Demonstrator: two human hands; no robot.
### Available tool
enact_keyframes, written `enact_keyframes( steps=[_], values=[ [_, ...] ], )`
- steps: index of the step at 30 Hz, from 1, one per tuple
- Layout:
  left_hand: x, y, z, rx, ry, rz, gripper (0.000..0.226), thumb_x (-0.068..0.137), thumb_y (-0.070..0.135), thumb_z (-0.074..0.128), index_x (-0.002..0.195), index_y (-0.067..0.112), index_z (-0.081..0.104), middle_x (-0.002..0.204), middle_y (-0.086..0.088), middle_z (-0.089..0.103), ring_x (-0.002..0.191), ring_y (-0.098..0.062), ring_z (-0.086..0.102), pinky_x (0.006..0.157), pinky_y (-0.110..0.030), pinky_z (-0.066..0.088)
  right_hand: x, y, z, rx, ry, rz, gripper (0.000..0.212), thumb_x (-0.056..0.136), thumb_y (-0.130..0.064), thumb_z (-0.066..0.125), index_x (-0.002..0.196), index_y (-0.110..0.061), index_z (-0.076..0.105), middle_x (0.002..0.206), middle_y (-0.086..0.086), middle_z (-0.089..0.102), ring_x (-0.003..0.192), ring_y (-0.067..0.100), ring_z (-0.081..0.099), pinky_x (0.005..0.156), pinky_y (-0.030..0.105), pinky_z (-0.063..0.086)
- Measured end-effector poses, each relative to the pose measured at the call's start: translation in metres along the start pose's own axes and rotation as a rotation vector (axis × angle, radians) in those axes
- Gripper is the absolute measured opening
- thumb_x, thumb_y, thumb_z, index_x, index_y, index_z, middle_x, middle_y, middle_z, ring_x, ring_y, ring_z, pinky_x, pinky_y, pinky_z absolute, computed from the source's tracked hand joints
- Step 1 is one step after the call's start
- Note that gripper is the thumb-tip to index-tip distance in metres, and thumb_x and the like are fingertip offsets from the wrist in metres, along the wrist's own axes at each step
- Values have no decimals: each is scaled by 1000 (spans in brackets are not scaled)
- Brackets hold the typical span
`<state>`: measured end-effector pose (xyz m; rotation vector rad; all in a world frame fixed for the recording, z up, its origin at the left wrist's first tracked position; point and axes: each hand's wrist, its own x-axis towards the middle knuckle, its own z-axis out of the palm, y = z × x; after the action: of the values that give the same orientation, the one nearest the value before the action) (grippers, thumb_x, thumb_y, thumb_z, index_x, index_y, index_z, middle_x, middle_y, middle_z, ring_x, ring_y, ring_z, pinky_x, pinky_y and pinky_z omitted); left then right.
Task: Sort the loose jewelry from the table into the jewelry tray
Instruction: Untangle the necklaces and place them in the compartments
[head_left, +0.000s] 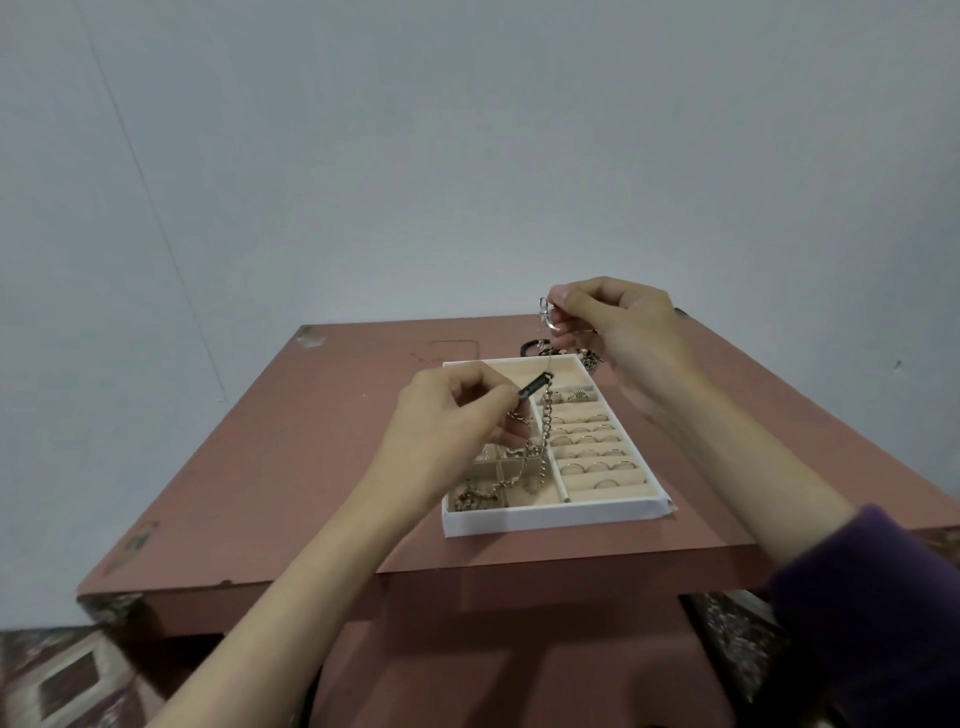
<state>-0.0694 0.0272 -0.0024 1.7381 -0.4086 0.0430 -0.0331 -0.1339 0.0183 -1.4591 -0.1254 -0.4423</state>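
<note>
On the pink tabletop lay the white jewelry tray. Above it the left hand pinched a dark pendant, a chain hanging down into the tray; farther right, the right hand pinched a silver charm

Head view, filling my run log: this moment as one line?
left hand: pinches dark bar pendant | right hand: pinches silver piece | chain: dangles into jewelry tray

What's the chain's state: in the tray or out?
Partly in. The left hand pinches the top of the chain above the tray; its lower end lies in the near-left compartment.
</note>
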Motion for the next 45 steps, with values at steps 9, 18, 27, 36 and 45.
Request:
enact_keyframes(
  steps=[9, 18, 27, 36, 45],
  values=[
    [-6, -22, 5, 449, -64, 76, 18, 78, 12, 59, 64, 19, 68, 58, 7, 64, 49, -2, 52, 57, -15, 45, 0, 4, 0, -5, -33, 17, 9, 84, -4, 63, 76, -2, 64, 68, 10, 60, 53, 10, 57, 57, 19, 54],
    [-3, -31, 2, 824, -164, 218, 12, 75, 25, 60, 65, 22, 68, 88, 9, 60, 92, -11, 45, 82, -29, 45, 1, 14, 1, -38, -67, 34, 6, 84, -2, 63, 78, 0, 64, 68, 10, 60, 61, 17, 56, 56, 20, 54],
    [12, -32, 0, 810, -50, 237, 16, 80, 31, 58, 73, 25, 71, 84, 11, 57, 89, -11, 44, 71, -24, 33, 5, 26, 6, -99, -98, 62, 7, 84, -3, 63, 77, -3, 65, 66, 7, 60, 55, 12, 57, 59, 22, 54],
    [37, -57, -13, 538, 312, 234, 20, 77, 29, 50, 86, 24, 67, 89, 5, 66, 84, -14, 50, 69, -17, 36, 7, 35, 8, -243, -126, 20, 4, 83, -5, 66, 83, -2, 68, 67, 6, 64, 54, 8, 58, 59, 19, 55],
    [42, -67, -14, 527, 356, 281, 19, 78, 24, 51, 89, 23, 67, 83, 10, 63, 81, -13, 51, 68, -13, 35, 12, 57, 7, -749, -212, -113, 6, 80, -17, 70, 75, -14, 70, 65, -1, 67, 61, 10, 61, 64, 22, 48]
  ],
)
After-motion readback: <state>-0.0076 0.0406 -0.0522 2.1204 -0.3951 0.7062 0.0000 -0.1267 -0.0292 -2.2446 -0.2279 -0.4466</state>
